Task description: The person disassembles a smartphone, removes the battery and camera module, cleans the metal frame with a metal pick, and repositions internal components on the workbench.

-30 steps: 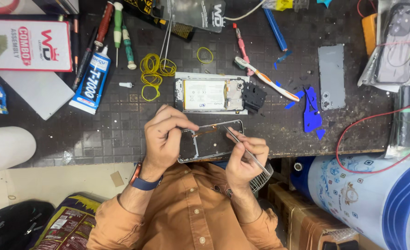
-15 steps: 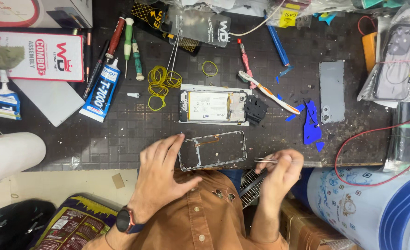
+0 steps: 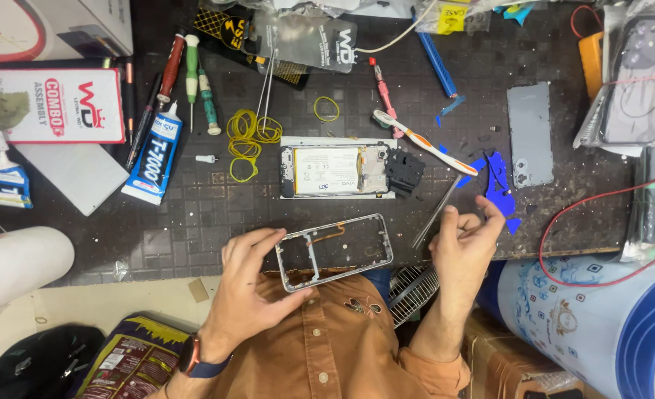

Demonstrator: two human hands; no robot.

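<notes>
My left hand (image 3: 250, 284) grips the left end of a silver phone frame (image 3: 335, 251), a hollow bezel with an orange flex strip inside, held over the table's near edge above my orange shirt. My right hand (image 3: 464, 244) pinches metal tweezers (image 3: 435, 213), whose tips point up and right over the dark mat. Beyond the frame lies an opened phone body (image 3: 338, 170) with its battery exposed and a black part (image 3: 404, 171) at its right end.
On the dark mat (image 3: 194, 214) lie yellow rubber bands (image 3: 245, 140), screwdrivers (image 3: 191, 70), a glue tube (image 3: 154, 159), a toothbrush (image 3: 423, 142), blue film scraps (image 3: 497, 177) and a grey back cover (image 3: 531, 133). Boxes stand at left, a patterned drum (image 3: 601, 318) lower right.
My right hand has carried the tweezers away from the frame, out to the right and up. My left hand stays on the frame's left end.
</notes>
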